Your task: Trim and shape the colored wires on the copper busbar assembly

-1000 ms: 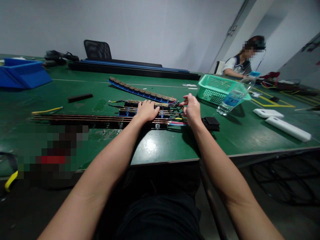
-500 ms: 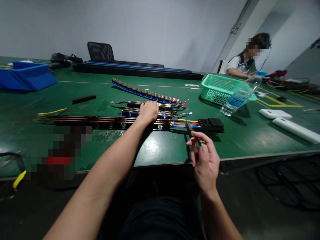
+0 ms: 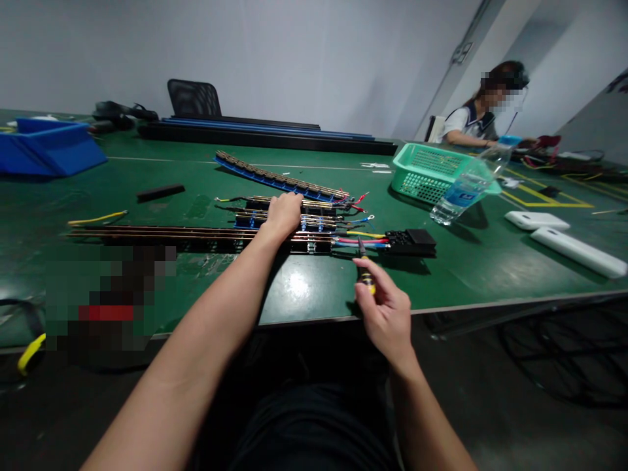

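My right hand (image 3: 385, 304) is closed around a slim screwdriver-like tool (image 3: 366, 277) with a black and yellow handle. Its dark tip points at the red, blue and yellow wires (image 3: 363, 241), close beside a black end block (image 3: 412, 241). These wires join the block to a long black rail (image 3: 206, 241) carrying copper-coloured rods. Farther back, my left hand (image 3: 284, 214) is curled over shorter rail pieces (image 3: 318, 220) with brass rods and blue clips; its fingertips are partly hidden. Behind it lies a curved blue strip (image 3: 275, 176) with brass-coloured rods.
A green basket (image 3: 417, 180) and a tilted water bottle (image 3: 456, 196) stand at right, near two white devices (image 3: 579, 252). A blue bin (image 3: 53, 154) sits at left. Long black profiles (image 3: 265, 139) lie at the back. Another person (image 3: 471, 124) sits far right.
My right hand has moved left and turned, bringing the tool more upright with its tip at the wires. My left hand stays on the rail pieces; the view has shifted slightly.
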Motion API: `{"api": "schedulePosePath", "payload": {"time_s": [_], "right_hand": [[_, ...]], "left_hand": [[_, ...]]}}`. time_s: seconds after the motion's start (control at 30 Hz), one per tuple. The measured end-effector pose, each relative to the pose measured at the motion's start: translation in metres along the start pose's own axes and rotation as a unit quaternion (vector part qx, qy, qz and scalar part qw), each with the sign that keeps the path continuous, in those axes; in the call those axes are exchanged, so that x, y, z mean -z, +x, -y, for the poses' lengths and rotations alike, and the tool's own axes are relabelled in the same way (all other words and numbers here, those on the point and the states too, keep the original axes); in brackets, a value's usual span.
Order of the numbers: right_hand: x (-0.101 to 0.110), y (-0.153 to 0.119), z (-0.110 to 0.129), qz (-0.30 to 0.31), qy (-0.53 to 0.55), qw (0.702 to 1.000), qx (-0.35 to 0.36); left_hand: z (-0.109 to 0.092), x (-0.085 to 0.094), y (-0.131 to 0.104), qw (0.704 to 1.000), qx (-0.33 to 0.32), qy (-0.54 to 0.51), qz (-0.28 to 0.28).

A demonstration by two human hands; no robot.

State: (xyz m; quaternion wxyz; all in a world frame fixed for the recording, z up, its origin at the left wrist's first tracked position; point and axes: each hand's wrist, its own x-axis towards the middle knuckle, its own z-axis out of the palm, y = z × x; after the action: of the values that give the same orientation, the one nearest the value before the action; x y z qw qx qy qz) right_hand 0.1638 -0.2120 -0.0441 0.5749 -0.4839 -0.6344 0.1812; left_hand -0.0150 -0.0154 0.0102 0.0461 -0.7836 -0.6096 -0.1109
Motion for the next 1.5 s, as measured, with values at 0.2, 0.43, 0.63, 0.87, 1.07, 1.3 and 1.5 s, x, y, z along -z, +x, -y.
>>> {"api": "schedulePosePath", "payload": {"time_s": [0.2, 0.43, 0.63, 0.87, 1.07, 1.3, 1.5], "right_hand": [[-0.007, 0.002, -0.001, 0.093, -0.208, 0.969, 0.089], [-0.004, 0.006, 0.001, 0.020, -0.022, 0.998, -0.048], [0.002, -0.001, 0.010, -0.068, 0.107, 0.982, -0.141], [-0.028, -0.035, 0.022, -0.086, -0.003, 0.990, 0.114], [-0.071, 0.001, 0.026, -0.040, -0.030, 0.987, 0.154], [-0.097, 0.010, 0.031, -0.102, -0.111, 0.970, 0.193], [-0.096, 0.008, 0.027, -0.052, -0.161, 0.962, 0.212]], "left_hand": [[-0.003, -0.002, -0.003, 1.000, -0.001, -0.015, -0.012], [-0.003, -0.004, -0.004, 0.999, 0.008, -0.033, -0.027], [-0.002, -0.005, -0.003, 0.999, 0.016, -0.039, -0.030], [-0.011, 0.001, -0.004, 0.989, 0.040, -0.109, -0.091], [-0.051, 0.001, 0.001, 0.845, 0.083, -0.472, -0.237], [-0.055, -0.006, 0.008, 0.752, 0.133, -0.569, -0.306], [-0.049, -0.005, 0.007, 0.760, 0.156, -0.544, -0.320]]}}
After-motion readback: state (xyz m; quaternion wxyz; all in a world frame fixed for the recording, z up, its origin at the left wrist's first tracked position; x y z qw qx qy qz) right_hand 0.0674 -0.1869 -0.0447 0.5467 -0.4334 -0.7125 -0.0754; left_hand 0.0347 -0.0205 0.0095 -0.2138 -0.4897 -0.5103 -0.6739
